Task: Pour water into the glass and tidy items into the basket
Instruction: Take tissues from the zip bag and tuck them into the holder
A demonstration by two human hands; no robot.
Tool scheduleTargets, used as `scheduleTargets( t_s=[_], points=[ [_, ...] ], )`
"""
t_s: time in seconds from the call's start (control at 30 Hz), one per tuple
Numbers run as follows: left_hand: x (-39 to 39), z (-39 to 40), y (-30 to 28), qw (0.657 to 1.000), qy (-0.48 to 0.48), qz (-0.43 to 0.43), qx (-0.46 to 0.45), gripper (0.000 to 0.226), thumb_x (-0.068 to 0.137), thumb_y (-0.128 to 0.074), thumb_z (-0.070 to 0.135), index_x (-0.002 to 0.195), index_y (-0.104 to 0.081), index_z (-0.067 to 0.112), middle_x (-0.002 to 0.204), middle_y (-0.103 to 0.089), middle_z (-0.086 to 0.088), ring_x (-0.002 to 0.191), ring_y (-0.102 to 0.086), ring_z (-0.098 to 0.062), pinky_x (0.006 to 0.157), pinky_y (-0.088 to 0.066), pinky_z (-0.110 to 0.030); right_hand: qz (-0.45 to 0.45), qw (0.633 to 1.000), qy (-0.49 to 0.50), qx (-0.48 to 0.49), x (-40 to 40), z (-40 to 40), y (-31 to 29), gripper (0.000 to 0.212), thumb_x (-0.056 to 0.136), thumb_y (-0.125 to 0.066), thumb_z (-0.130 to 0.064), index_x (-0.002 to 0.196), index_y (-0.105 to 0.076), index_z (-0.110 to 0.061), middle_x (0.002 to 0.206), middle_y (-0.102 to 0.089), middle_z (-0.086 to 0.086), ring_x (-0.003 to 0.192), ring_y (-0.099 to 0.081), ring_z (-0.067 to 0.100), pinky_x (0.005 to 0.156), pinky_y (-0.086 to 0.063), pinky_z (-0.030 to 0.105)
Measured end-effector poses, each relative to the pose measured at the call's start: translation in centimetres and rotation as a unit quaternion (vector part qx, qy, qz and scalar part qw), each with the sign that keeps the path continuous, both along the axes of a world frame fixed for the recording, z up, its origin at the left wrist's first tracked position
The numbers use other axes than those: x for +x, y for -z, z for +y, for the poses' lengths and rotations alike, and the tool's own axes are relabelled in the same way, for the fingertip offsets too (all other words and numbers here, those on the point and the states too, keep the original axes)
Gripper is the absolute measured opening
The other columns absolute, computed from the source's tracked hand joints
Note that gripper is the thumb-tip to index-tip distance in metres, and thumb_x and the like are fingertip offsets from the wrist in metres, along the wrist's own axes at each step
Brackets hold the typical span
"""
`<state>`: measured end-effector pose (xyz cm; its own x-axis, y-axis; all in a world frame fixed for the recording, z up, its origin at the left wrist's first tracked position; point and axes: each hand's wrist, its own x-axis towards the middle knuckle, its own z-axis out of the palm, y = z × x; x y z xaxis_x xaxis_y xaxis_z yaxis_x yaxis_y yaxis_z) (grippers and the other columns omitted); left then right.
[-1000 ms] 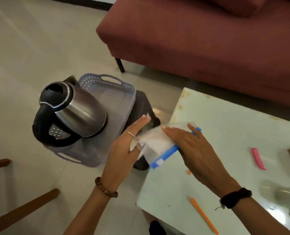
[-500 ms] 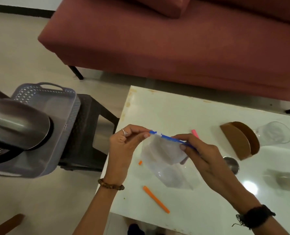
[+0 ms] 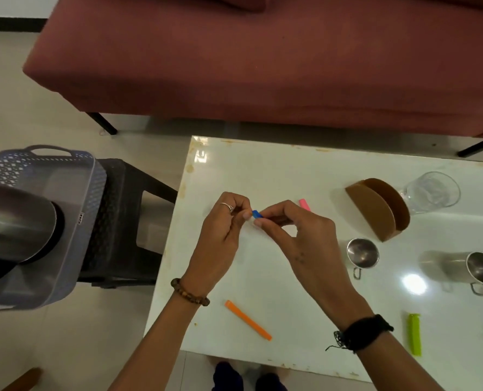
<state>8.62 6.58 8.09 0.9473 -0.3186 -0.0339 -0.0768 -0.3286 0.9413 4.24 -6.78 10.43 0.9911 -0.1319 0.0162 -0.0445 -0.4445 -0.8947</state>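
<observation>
Both hands are meeting over the middle of the glossy white table [image 3: 262,170], pinching a small blue plastic clip [image 3: 257,214] between them. The left hand [image 3: 220,235], wearing a silver ring and a wooden bead bracelet, is curling its fingers and closing thumb and forefinger on the clip's left end. The right hand [image 3: 299,244], with a black cord wristband, is pinching the clip's right end between thumb and forefinger, its other fingers bending loosely behind. Whether anything is hanging from the clip cannot be told.

At about 8 o'clock from the hands, off the table's left edge, a lavender perforated plastic basket [image 3: 65,170] is sitting on a dark woven stool [image 3: 127,210], and a stainless steel electric kettle [image 3: 14,221] is lying on its side inside it. At 2 o'clock from the hands a clear drinking glass [image 3: 429,191] is lying on its side just behind a brown half-round wooden holder [image 3: 375,213]. A pink plastic clip [image 3: 305,204] is peeking out just beyond the right hand. Two small steel mugs, one upright [image 3: 361,255] at 3 o'clock and one tipped over [image 3: 480,268] farther right, are resting on the table. An orange plastic clip [image 3: 247,320] is lying at 6 o'clock and a lime green plastic clip [image 3: 414,334] at 4 o'clock. A maroon upholstered sofa [image 3: 262,60] is filling the 12 o'clock side.
</observation>
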Motion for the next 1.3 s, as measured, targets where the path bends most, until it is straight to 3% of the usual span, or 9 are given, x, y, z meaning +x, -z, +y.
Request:
scheduleTargets(
  t_s=[0.1, 0.23, 0.4, 0.63, 0.77, 0.83, 0.97, 1.17, 1.3],
  points=[
    [0.5, -0.2, 0.2, 0.999, 0.007, -0.019, 0.025, 0.031, 0.095, -0.038, 0.005, 0.079, -0.042, 0.031, 0.081, -0.047, 0.011, 0.079, -0.050, 0.004, 0.077, -0.041, -0.006, 0.028, 1.000, -0.002, 0.001, -1.5, -1.2, 1.1, 0.004, 0.083, -0.065, -0.028, 0.082, -0.062, -0.029, 0.077, -0.067, -0.018, 0.079, -0.062, 0.000, 0.072, -0.046, 0.007],
    [1.8, 0.7, 0.4, 0.998, -0.049, 0.025, -0.007, 0.025, 0.096, -0.035, 0.003, 0.081, -0.046, 0.019, 0.084, -0.049, 0.008, 0.080, -0.049, 0.016, 0.080, -0.040, -0.002, 0.074, 0.997, -0.001, -0.012, -4.3, -3.2, 2.1, 0.007, 0.081, -0.064, -0.031, 0.079, -0.058, -0.033, 0.089, -0.063, -0.018, 0.081, -0.061, 0.002, 0.071, -0.046, 0.008],
    [2.5, 1.1, 1.3, 0.991, -0.105, 0.071, -0.028, 0.017, 0.097, -0.036, 0.008, 0.085, -0.047, 0.014, 0.085, -0.050, 0.008, 0.085, -0.051, -0.001, 0.074, -0.038, 0.005, 0.114, 0.992, -0.030, -0.040, -6.6, -4.9, 2.8, 0.012, 0.078, -0.064, -0.029, 0.072, -0.055, -0.033, 0.089, -0.063, -0.020, 0.082, -0.060, 0.004, 0.074, -0.042, 0.003],
    [1.3, -0.4, 2.4, 0.978, -0.077, 0.183, -0.056, 0.021, 0.095, -0.042, 0.009, 0.080, -0.049, 0.023, 0.087, -0.053, 0.006, 0.083, -0.053, -0.002, 0.087, -0.042, -0.021, 0.169, 0.985, -0.023, 0.033, -6.5, -4.1, 4.1, 0.007, 0.084, -0.065, -0.022, 0.086, -0.064, -0.029, 0.081, -0.068, -0.012, 0.079, -0.061, 0.003, 0.072, -0.047, 0.008],
    [-0.7, -1.4, 2.3, 0.961, -0.252, 0.116, -0.017, 0.017, 0.084, -0.062, 0.025, 0.086, -0.046, 0.031, 0.103, -0.046, 0.004, 0.087, -0.048, 0.002, 0.072, -0.038, -0.010, 0.171, 0.982, 0.040, 0.072, -5.3, -3.1, 4.8, 0.014, 0.084, -0.064, -0.010, 0.086, -0.069, -0.023, 0.079, -0.071, -0.002, 0.069, -0.066, 0.006, 0.071, -0.053, 0.019],
    [-2.3, -2.1, 2.2, 0.946, -0.290, 0.143, -0.010, 0.021, 0.079, -0.067, 0.032, 0.081, -0.046, 0.030, 0.099, -0.050, -0.002, 0.083, -0.051, -0.002, 0.068, -0.043, -0.014, 0.168, 0.980, 0.056, 0.092, -5.1, -2.7, 4.9, 0.012, 0.084, -0.064, -0.011, 0.089, -0.070, -0.021, 0.078, -0.071, -0.002, 0.068, -0.065, 0.005, 0.069, -0.053, 0.017],
    [-5.3, -3.8, 1.8, 0.931, -0.216, 0.289, -0.063, 0.024, 0.078, -0.069, 0.030, 0.085, -0.053, 0.014, 0.088, -0.061, -0.008, 0.081, -0.065, -0.018, 0.063, -0.057, -0.028, 0.146, 0.985, 0.025, 0.094, -4.9, -1.8, 4.4, 0.022, 0.083, -0.065, -0.015, 0.084, -0.065, -0.037, 0.077, -0.067, -0.017, 0.073, -0.064, -0.001, 0.069, -0.049, 0.008],
    [-5.9, -3.9, 1.9, 0.916, -0.205, 0.306, -0.159, 0.014, 0.085, -0.062, 0.014, 0.090, -0.062, 0.001, 0.083, -0.067, -0.009, 0.079, -0.069, -0.016, 0.067, -0.058, -0.024, 0.143, 0.972, 0.057, 0.175, -4.7, -1.3, 4.3, 0.028, 0.084, -0.062, -0.014, 0.081, -0.066, -0.042, 0.070, -0.071, -0.024, 0.075, -0.067, -0.001, 0.068, -0.052, 0.010],
    [-6.0, -4.1, 2.3, 0.900, -0.195, 0.330, -0.205, 0.009, 0.086, -0.059, 0.010, 0.089, -0.062, 0.002, 0.084, -0.069, -0.006, 0.073, -0.068, -0.010, 0.063, -0.057, -0.022, 0.170, 0.946, 0.088, 0.260, -4.6, -1.5, 4.5, 0.020, 0.083, -0.064, -0.012, 0.079, -0.071, -0.030, 0.073, -0.075, -0.011, 0.074, -0.071, 0.008, 0.063, -0.052, 0.012]
  ],
)
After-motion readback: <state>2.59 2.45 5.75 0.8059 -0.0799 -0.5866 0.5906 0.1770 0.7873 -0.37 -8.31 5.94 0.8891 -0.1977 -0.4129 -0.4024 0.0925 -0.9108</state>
